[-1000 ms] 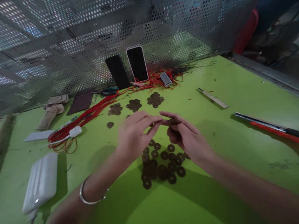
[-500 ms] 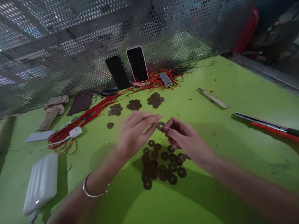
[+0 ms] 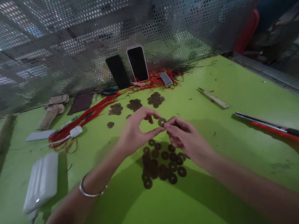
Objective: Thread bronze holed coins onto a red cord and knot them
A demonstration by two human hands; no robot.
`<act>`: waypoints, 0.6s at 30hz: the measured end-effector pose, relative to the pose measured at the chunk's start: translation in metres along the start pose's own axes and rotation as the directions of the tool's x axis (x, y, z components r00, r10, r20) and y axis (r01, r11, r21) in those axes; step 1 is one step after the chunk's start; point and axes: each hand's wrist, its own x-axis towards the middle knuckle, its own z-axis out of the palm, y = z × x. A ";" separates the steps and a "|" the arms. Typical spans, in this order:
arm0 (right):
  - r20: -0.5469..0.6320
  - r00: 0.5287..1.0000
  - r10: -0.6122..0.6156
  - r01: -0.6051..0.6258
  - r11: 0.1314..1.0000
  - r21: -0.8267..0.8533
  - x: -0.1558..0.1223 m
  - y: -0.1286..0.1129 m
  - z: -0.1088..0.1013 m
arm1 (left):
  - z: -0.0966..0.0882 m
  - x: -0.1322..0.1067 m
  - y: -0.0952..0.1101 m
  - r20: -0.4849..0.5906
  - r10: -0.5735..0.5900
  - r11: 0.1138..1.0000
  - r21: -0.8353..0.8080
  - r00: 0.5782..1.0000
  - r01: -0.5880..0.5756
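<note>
The coin (image 3: 162, 121) is a small, flat, dark disc with a hole through its middle. Judge it light, rigid and unlikely to break. Its faces look smooth and its edge thin, so expect it to slip or flip if you squeeze it off-centre. Take hold of it across the rim, or with one pad on each face, clear of the hole.

The coin is in the air above the table (image 3: 231, 83), between your two hands, over the far edge of the loose pile (image 3: 162, 163) of like coins.

Left hand (image 3: 134, 132): your thumb and forefinger curve into a ring and meet the coin at its left rim. The other fingers are lightly curled behind. The hand is part closed, pinching the coin. A bangle (image 3: 90, 192) sits on that wrist.

Right hand (image 3: 188, 140): your fingertips are drawn together and touch the coin's right side. The fingers are bent and close to one another, not spread. You cannot tell from this view whether this hand bears the coin's weight or only steadies it, nor whether anything else lies in the palm.

Three small heaps (image 3: 134, 104) of coins lie farther off, with red cord (image 3: 86, 118) to their left. Two phones (image 3: 128, 68) lean against the mesh (image 3: 53, 47). A white pack (image 3: 41, 182) lies at your left; a knife (image 3: 278, 127) lies at your right, well apart from the hands.
</note>
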 end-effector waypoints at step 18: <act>-0.042 0.999 0.020 -0.019 1.000 0.022 0.002 0.005 0.003 | 0.008 0.030 -0.035 -0.047 -0.277 0.960 0.035 0.960 0.279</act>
